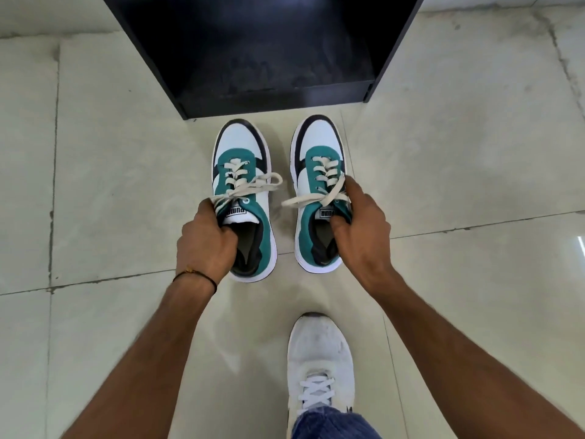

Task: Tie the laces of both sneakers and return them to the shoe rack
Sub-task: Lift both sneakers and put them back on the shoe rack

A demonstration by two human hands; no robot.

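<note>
Hands (205, 239) (361, 226) grip sneakers (243, 198) (319, 191) before rack (262, 45).

"PUMA" on both sneaker tongues (238, 211)

The floor (126, 153) is laid with large, glossy, pale grey-beige stone tiles, faintly mottled and parted by thin dark grout lines. Some joints look chipped and grimy, notably at the left. A small bright glare (580, 245) sits on the tile at the right edge. The light is soft and even, and dull smudges mark the floor's sheen.
</note>
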